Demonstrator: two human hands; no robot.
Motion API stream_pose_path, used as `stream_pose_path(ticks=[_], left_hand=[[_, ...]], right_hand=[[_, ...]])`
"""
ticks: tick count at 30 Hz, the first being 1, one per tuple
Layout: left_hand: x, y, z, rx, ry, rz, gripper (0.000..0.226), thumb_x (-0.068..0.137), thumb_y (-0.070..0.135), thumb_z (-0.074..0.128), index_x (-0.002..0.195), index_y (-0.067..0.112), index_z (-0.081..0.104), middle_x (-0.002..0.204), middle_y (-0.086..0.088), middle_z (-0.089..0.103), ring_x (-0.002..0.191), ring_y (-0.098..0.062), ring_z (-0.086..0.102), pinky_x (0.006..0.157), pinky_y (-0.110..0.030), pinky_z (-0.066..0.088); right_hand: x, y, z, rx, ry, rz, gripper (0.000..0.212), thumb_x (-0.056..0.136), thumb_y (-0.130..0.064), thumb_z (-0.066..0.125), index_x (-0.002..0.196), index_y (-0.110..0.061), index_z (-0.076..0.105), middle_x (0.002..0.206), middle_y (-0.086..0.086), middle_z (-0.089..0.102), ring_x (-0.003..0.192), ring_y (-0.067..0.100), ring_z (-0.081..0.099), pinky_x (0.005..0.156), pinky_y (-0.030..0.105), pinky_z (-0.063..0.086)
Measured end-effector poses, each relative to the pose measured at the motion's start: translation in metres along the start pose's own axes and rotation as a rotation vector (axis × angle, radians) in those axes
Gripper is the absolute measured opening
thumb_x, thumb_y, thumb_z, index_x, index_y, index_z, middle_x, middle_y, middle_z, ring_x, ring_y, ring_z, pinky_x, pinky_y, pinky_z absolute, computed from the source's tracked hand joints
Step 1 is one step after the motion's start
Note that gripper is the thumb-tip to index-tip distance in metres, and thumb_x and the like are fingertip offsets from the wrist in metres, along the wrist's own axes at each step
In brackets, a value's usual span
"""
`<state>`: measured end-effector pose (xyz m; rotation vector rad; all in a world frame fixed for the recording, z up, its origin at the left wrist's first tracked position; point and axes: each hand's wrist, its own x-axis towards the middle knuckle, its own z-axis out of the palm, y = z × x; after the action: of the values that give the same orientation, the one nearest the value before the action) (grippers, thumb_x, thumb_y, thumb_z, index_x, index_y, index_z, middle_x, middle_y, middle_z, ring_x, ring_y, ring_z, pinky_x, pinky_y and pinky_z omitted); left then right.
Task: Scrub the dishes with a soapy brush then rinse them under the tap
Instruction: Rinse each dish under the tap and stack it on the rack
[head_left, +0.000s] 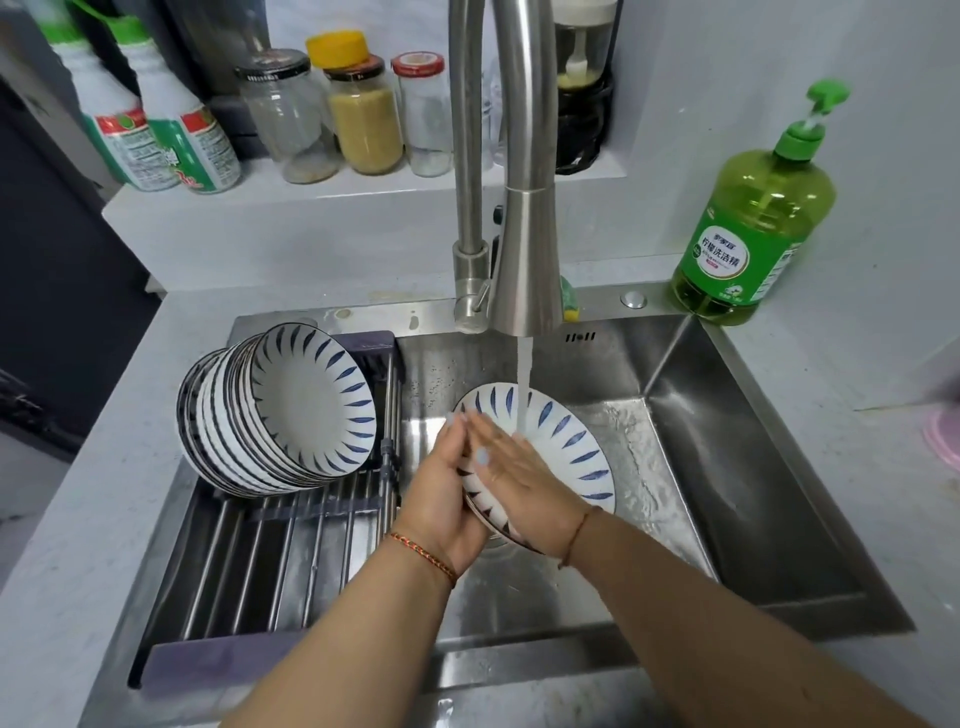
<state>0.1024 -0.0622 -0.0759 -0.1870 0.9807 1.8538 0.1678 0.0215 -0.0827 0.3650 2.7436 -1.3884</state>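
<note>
Dish (566, 431) under tap (524, 249), green-labelled soap bottle (748, 234)

left wrist: red-orange braided bracelet (423, 558) | right wrist: thin brown cord (576, 535) | forearms bare, no sleeves

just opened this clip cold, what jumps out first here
A blue-and-white patterned plate sits tilted under the running tap in the middle of the steel sink; the left hand grips its rim while the right hand lies flat on its face. To the left, matching dishes lean stacked on a drying rack.
</note>
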Motion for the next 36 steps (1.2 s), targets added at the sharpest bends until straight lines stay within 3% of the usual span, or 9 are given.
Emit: stream_pose_path(ticks=[4,8,13,17,19,26,29,31,36], left_hand=[[0.000,-0.002,-0.005,-0.044,-0.105,0.020,0.057,0.096,0.047,0.041,0.140,0.012,0.047,0.138,-0.015,0.054,0.127,-0.032,0.052,0.113,-0.049,0.030],[0.001,0.001,-0.012,-0.046,-0.099,0.070,0.058,0.093,0.045,0.044,0.140,0.010,0.046,0.135,-0.018,0.056,0.125,-0.034,0.053,0.110,-0.051,0.035],[0.009,0.005,-0.023,-0.065,-0.059,0.139,0.059,0.093,0.043,0.046,0.140,0.009,0.045,0.138,-0.019,0.053,0.127,-0.035,0.050,0.110,-0.056,0.033],[0.017,0.005,-0.029,-0.070,-0.075,0.132,0.072,0.084,0.049,0.062,0.143,0.014,0.042,0.143,-0.018,0.048,0.130,-0.037,0.047,0.110,-0.059,0.032],[0.018,0.005,-0.029,-0.073,-0.081,0.088,0.073,0.082,0.052,0.063,0.142,0.016,0.043,0.142,-0.017,0.049,0.128,-0.037,0.049,0.109,-0.058,0.034],[0.012,-0.005,-0.018,-0.149,-0.063,0.041,0.045,0.081,0.051,0.058,0.105,0.014,0.062,0.094,-0.005,0.071,0.106,-0.027,0.062,0.107,-0.049,0.039],[0.002,-0.003,-0.008,-0.121,-0.117,0.034,0.051,0.089,0.048,0.047,0.123,0.012,0.061,0.119,-0.011,0.067,0.120,-0.031,0.057,0.110,-0.049,0.035],[-0.001,-0.001,-0.005,-0.092,-0.154,0.036,0.057,0.094,0.047,0.039,0.132,0.008,0.054,0.131,-0.017,0.060,0.124,-0.032,0.054,0.111,-0.048,0.033],[0.005,0.006,-0.010,-0.054,-0.109,0.100,0.069,0.086,0.049,0.051,0.141,0.009,0.043,0.138,-0.019,0.052,0.128,-0.034,0.050,0.111,-0.053,0.032]], right_hand=[[0.012,0.017,-0.014,-0.233,0.016,0.085,0.077,0.080,-0.070,-0.005,0.149,-0.035,0.000,0.158,-0.012,-0.008,0.143,0.000,-0.014,0.118,0.036,-0.011],[-0.001,0.026,-0.023,-0.536,-0.052,0.197,0.075,0.089,-0.065,0.003,0.151,-0.023,-0.007,0.159,-0.002,-0.013,0.143,0.007,-0.018,0.117,0.033,-0.014],[-0.039,0.005,-0.020,-0.522,-0.160,0.280,0.077,0.091,-0.063,0.008,0.152,-0.016,0.001,0.160,0.001,-0.004,0.145,0.010,-0.009,0.117,0.038,-0.012],[-0.054,-0.021,-0.006,-0.254,-0.224,0.236,0.123,0.052,-0.091,-0.014,0.152,-0.021,0.000,0.159,-0.005,-0.010,0.144,0.008,-0.014,0.116,0.030,-0.011],[-0.048,-0.024,-0.001,-0.136,-0.200,0.190,0.127,0.046,-0.092,-0.015,0.152,-0.023,0.001,0.158,-0.010,-0.010,0.142,0.002,-0.015,0.117,0.027,-0.009],[-0.005,-0.017,0.005,-0.047,-0.061,0.013,0.086,0.077,-0.077,-0.009,0.149,-0.033,0.002,0.153,-0.024,-0.003,0.139,-0.011,-0.012,0.117,0.027,-0.009],[0.008,-0.006,-0.010,-0.181,-0.019,0.050,0.066,0.093,-0.061,0.001,0.150,-0.029,0.000,0.157,-0.014,-0.010,0.142,0.000,-0.016,0.118,0.034,-0.011],[0.012,0.007,-0.020,-0.350,0.020,0.071,0.077,0.086,-0.068,-0.006,0.151,-0.027,-0.001,0.158,-0.008,-0.011,0.144,0.008,-0.016,0.119,0.039,-0.008],[-0.011,0.026,-0.027,-0.482,-0.001,0.238,0.070,0.095,-0.059,0.011,0.152,-0.020,0.003,0.159,-0.003,-0.004,0.145,0.007,-0.010,0.117,0.033,-0.011]])
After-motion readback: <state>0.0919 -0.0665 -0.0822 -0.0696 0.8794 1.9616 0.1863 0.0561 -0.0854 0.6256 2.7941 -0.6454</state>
